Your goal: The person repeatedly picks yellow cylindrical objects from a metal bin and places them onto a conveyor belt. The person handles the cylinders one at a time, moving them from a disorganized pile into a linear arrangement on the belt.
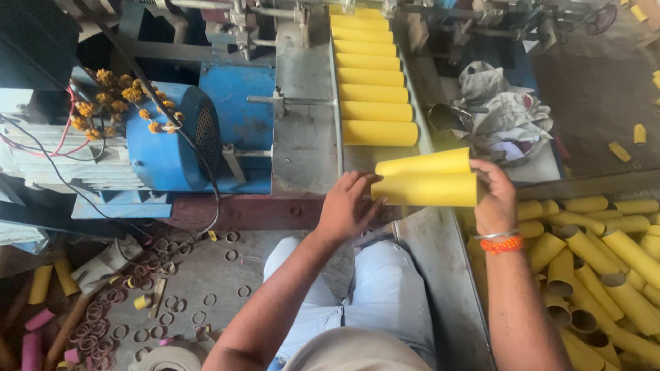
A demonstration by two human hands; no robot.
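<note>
Yellow cardboard tubes (426, 181), two of them, lie side by side between the two hands, held up just over the near end of the grey metal bench (302, 137). The top tube tilts a little and the lower one lies flat. The right hand (495, 196) wraps its fingers round the right ends of both tubes and grips them. It wears an orange thread band and a thin silver bangle (500, 240) on the wrist. The left hand (349, 206) presses its fingertips on the left end of the lower tube, with the fingers spread a bit.

Just past the hands, a row of more yellow cardboard tubes (371, 86) lies flat in a long metal tray on the bench, one after another, running away from the person. To the left of the tray sits a blue round motor (168, 137) with black and red wires and a string of orange flowers (120, 99) on top. To the right of the tray is a heap of grey rags (502, 110).

Down on the right, a big pile of yellow tubes (605, 268) lies in a heap, close to the right arm. On the floor at the left lie many small brown cardboard rings (165, 302) and a few pink tubes (34, 336). The person's knees in light blue jeans (371, 288) show below the hands.
</note>
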